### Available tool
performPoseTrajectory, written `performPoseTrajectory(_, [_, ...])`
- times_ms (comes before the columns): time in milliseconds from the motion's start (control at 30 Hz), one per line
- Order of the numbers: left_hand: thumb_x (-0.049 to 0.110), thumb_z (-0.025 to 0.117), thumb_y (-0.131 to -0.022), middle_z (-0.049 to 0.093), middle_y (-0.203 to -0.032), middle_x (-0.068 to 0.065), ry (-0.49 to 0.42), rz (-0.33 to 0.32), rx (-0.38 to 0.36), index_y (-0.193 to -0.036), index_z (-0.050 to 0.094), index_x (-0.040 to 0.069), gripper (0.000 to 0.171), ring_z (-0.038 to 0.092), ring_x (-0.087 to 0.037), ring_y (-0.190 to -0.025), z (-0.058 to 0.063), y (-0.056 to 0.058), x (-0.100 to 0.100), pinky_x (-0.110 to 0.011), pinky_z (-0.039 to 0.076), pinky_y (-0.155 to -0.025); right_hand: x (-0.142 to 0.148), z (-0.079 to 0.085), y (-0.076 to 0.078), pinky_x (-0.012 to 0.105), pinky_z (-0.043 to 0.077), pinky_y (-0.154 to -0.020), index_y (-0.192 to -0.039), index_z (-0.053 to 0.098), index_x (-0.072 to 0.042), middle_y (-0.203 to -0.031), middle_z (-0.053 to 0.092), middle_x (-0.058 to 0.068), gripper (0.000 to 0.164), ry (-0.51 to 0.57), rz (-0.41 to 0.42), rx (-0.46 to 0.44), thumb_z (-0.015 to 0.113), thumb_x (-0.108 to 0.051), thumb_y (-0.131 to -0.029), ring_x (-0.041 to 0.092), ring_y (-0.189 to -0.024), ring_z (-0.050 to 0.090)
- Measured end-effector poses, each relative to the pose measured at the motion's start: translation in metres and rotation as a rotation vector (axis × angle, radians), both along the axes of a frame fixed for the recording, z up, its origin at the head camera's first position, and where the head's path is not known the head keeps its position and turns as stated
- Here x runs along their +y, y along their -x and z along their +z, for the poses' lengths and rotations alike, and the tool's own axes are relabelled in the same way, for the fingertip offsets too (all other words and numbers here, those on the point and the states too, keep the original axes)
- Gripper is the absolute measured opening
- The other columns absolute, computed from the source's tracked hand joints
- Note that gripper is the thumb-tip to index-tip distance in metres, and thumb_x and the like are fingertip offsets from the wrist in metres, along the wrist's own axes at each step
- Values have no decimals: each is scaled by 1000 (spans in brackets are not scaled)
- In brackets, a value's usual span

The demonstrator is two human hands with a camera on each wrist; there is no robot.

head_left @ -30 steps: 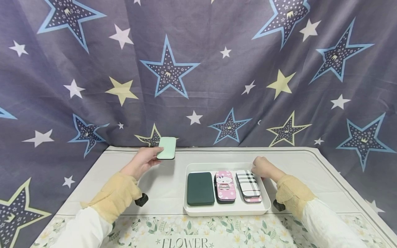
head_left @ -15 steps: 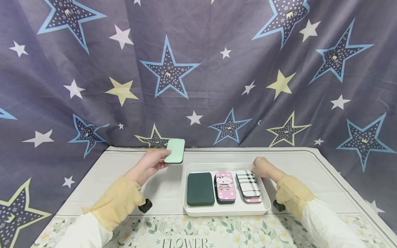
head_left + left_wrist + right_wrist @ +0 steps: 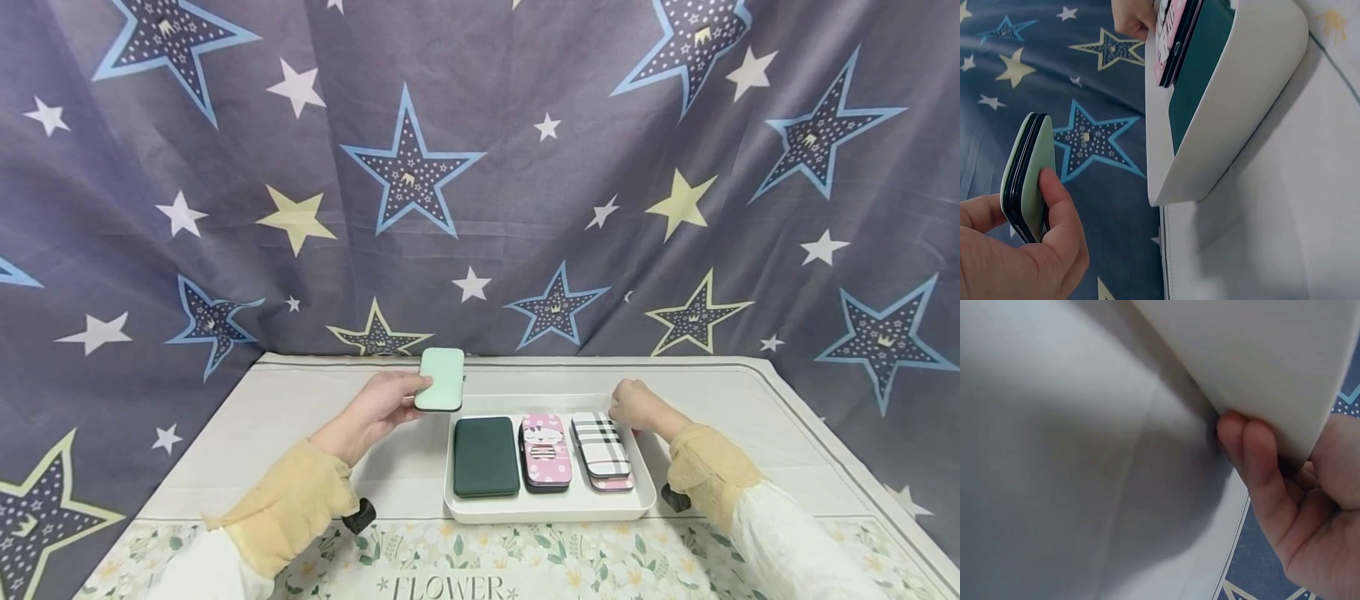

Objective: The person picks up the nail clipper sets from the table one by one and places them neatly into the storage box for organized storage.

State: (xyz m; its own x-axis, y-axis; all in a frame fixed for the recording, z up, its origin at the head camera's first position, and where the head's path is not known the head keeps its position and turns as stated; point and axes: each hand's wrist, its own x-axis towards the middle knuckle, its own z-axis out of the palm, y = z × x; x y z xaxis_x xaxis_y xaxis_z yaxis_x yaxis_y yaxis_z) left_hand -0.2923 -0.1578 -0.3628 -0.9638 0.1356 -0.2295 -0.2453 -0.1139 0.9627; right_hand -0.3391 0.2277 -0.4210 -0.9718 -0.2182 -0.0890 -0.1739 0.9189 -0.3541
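Observation:
My left hand [image 3: 386,408] pinches a small mint green zip-less flat case [image 3: 441,379] between thumb and fingers, above the far left corner of a white tray [image 3: 551,512]. The left wrist view shows the case [image 3: 1040,169] edge-on with dark metal rims, apart from the tray. My right hand [image 3: 637,406] grips the tray at its far right corner; in the right wrist view its fingers [image 3: 1260,447] press the outer wall. Inside the tray lie a dark green case [image 3: 486,457], a pink cartoon case [image 3: 545,450] and a plaid case [image 3: 600,444] on top of a pink one [image 3: 613,483].
The tray stands on a pale tablecloth [image 3: 225,467] with a floral band and the word FLOWER along the near side. Behind the table hangs a dark curtain [image 3: 510,208] with stars.
My left hand has moved right and slightly nearer with the mint green case, from the table's left part to the tray's far left corner. My right hand has stayed at the tray.

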Motion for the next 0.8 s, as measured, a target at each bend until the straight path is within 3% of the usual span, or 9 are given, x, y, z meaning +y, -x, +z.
performPoseTrajectory(133, [1, 55, -91, 62, -81, -5, 5, -9, 11, -108, 51, -14, 23, 64, -13, -75, -2, -3, 7, -24, 56, -69, 0, 0, 0, 23, 46, -42, -62, 58, -5, -49, 56, 5, 23, -1, -1, -8, 53, -3, -83, 13, -41, 54])
performPoseTrajectory(467, [4, 55, -92, 62, -91, -13, 52, -44, 22, -121, 44, -21, 40, 65, -14, -77, -11, -12, 24, -26, 57, -71, 0, 1, 0, 23, 46, -41, -62, 58, -4, -49, 56, 5, 22, 1, 2, -6, 53, -3, -83, 13, -41, 54])
performPoseTrajectory(800, [5, 57, -91, 64, -98, -18, 144, -58, 23, -120, 48, -18, 38, 65, -15, -73, -23, -19, 40, -28, 58, -70, 0, 2, -1, 23, 45, -41, -62, 59, -4, -50, 56, 5, 22, 7, 6, -1, 53, -3, -83, 13, -41, 54])
